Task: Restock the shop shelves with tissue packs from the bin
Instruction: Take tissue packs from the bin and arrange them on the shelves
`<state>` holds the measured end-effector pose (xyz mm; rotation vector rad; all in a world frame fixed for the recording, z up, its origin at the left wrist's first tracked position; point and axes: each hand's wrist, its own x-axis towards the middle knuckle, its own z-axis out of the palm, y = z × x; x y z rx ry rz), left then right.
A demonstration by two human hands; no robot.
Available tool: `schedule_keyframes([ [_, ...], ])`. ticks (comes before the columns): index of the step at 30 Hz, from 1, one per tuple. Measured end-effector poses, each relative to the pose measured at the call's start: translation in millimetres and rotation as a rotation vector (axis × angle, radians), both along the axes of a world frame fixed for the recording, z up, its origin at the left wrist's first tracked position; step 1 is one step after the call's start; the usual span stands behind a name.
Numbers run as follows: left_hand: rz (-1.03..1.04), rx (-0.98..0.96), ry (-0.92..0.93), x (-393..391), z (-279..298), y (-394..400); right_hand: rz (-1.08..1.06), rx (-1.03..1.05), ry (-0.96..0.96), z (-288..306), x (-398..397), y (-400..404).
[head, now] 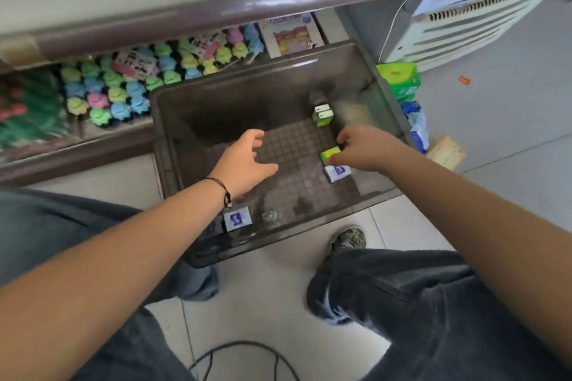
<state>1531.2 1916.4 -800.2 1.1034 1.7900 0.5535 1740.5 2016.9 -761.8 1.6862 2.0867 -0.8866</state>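
- A white-and-blue tissue pack (237, 218) lies flat at the bin's (173, 145) near wall, below the left wrist.
- The left hand (247, 161) hovers over the bin floor, fingers spread, holding nothing.
- The right hand (363, 148) pinches a green tissue pack (330, 154), tilted, beside another white pack (338, 172).
- Two green packs (322, 115) stand upright in the far right corner.

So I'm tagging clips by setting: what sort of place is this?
Most likely a small shop aisle: a low shelf packed with rows of pastel-capped items, a grey restocking bin on the tiled floor, and a vented cooler beside it.
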Motion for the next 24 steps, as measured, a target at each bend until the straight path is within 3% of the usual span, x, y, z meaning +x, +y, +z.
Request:
schedule_keyframes([
  [7,-0.075,-0.098,0.097,0.4,-66.6,40.8,-0.072,-0.015,-0.015,-93.1,3.0,49.8],
  [14,-0.162,0.006,0.178,28.8,-126.9,140.8,-0.145,0.056,0.048,-169.7,-4.8,101.4],
  [24,-0.172,0.026,0.23,64.9,-244.8,232.7,-0.48,0.041,0.229,-272.5,-20.7,142.4],
])
